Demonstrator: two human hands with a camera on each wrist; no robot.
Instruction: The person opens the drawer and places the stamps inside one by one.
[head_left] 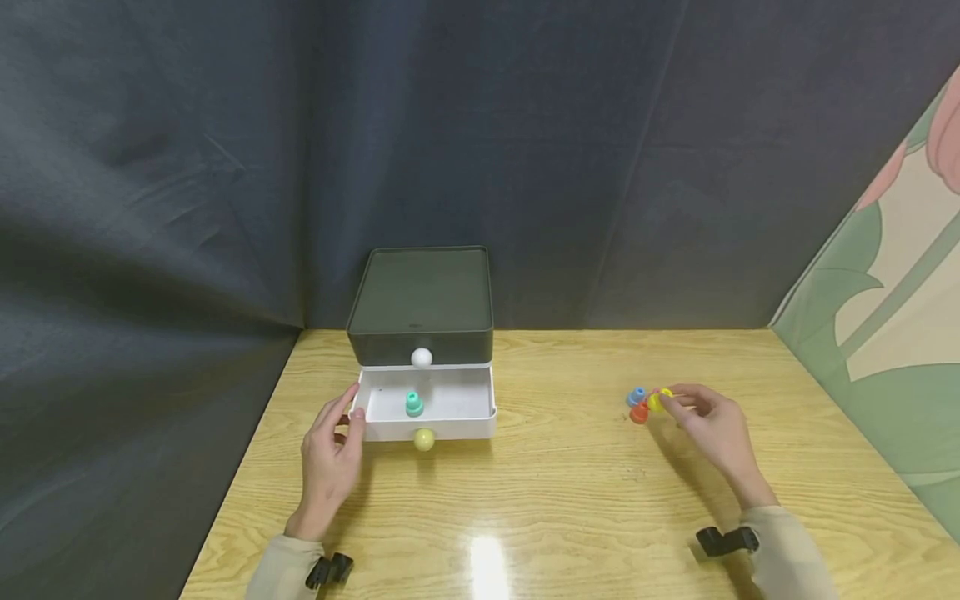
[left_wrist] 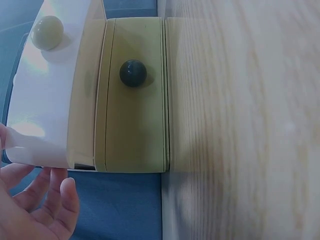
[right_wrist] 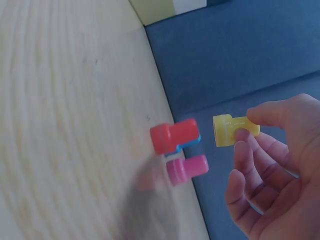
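Right now my right hand (head_left: 712, 425) pinches a yellow peg (head_left: 657, 402) between thumb and forefinger, the other fingers loosely curled, just beside the red peg (head_left: 639, 413) and blue peg (head_left: 637, 395) on the wooden table (head_left: 570, 492). Only the right wrist view shows a pink peg (right_wrist: 187, 170) lying against the red one, and that my yellow piece is lifted clear of them. My left hand (head_left: 330, 454) is relaxed and open, fingers straight, thumb touching the left front corner of the white drawer (head_left: 457, 425), which is pulled out of the dark box (head_left: 420, 300). From the head view a teal peg (head_left: 414, 404) stands inside the drawer, hidden from the left wrist view, which shows the drawer fronts and their round knobs instead. No writing is legible anywhere. Bare tabletop lies between the drawer and the pegs; the pegs sit well in from the right edge.
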